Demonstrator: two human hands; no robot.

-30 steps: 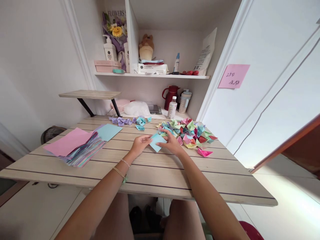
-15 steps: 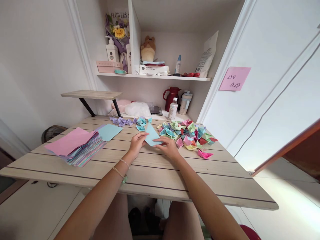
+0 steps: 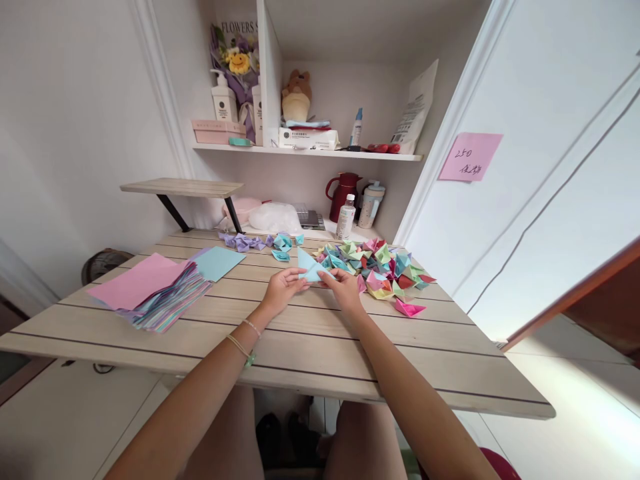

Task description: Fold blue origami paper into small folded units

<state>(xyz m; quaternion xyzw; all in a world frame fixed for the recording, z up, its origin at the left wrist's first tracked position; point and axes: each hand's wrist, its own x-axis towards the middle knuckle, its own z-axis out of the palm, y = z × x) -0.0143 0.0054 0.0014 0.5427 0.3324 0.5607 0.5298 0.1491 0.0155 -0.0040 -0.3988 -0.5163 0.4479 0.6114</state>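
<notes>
Left hand (image 3: 284, 293) and right hand (image 3: 345, 289) over middle of table (image 3: 320, 360), fingers pinched closed on blue paper (image 3: 309, 267) between them: triangle shape, looks only part-folded. To left, thick stack of flat sheets (image 3: 173, 303), plenty left unfolded. To right, big pile of paper boats (image 3: 375, 270), apparently finished. Farther back, purple folded pieces (image 3: 243, 243), few blue ones (image 3: 283, 243), seemingly done too.

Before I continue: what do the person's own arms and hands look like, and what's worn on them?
The left hand and right hand are ungloved, and no sleeves show. The left wrist wears a thin pale bracelet and a yellowish bracelet with a green charm. The right wrist shows no jewellery.
</notes>
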